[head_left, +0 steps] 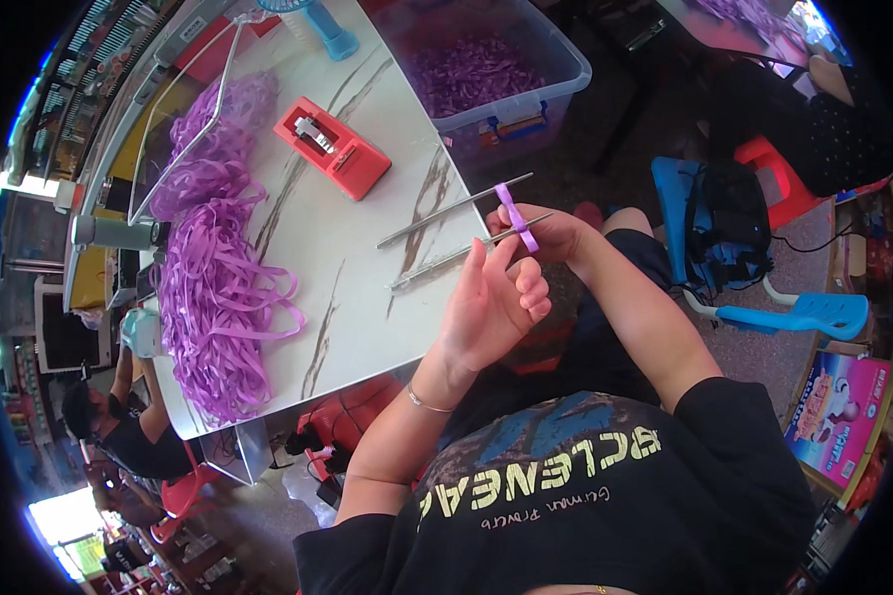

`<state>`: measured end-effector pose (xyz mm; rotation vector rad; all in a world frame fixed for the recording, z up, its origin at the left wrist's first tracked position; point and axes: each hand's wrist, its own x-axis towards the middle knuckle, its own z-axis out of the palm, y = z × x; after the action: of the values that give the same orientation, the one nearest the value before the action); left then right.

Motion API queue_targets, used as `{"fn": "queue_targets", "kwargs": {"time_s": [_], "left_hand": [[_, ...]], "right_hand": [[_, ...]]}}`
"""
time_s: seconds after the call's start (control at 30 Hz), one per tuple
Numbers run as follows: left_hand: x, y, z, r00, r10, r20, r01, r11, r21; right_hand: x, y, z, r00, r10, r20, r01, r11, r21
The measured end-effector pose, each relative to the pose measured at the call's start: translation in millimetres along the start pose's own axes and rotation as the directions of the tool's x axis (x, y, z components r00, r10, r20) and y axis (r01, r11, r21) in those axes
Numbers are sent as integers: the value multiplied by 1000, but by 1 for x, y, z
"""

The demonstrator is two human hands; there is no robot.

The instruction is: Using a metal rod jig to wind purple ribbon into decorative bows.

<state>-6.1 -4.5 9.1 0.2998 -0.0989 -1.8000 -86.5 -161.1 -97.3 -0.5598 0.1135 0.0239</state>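
Note:
A purple ribbon bow point(516, 218) spans two thin metal rods point(446, 213) that jut past the table's right edge. With its fingertips closed on the ribbon where it crosses the rods, my right hand point(558, 236) sits behind the bow. Just below it my left hand point(491, 307) is turned palm up, its index finger at the bow's lower end. The left thumb stands apart, the other fingers curl loosely, and nothing shows in the palm. On the table's left side lies a long heap of loose purple ribbon point(213, 327).
A red tape dispenser point(332, 149) stands on the marble-patterned white table point(308, 297). Beyond its right edge is a clear plastic bin point(566, 74) of purple pieces. A blue fan point(327, 35) stands at the back. Blue chair point(670, 218) to the right; another person point(134, 426) at left.

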Motion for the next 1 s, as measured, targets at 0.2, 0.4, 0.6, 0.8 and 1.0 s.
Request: {"fn": "queue_targets", "kwargs": {"time_s": [0.2, 0.4, 0.6, 0.8, 1.0], "left_hand": [[0, 1, -1, 1000, 3, 20, -3, 1000, 2], [0, -1, 0, 1000, 6, 17, -5, 1000, -12], [-1, 0, 0, 1000, 9, -6, -9, 1000, -11], [-1, 0, -1, 999, 18, 27, -17, 1000, -12], [-2, 0, -2, 1000, 11, 28, -11, 1000, 0]], "right_hand": [[-2, -4, 15, 991, -30, -133, 13, 992, -129], [-39, -32, 49, 724, -378, -577, -87, 780, -620], [-40, -38, 116, 574, -751, -327, -323, 160, -933], [-26, -39, 142, 690, -710, -140, -538, -374, -755], [-20, -47, 139, 730, -668, -147, -574, -481, -663]]}}
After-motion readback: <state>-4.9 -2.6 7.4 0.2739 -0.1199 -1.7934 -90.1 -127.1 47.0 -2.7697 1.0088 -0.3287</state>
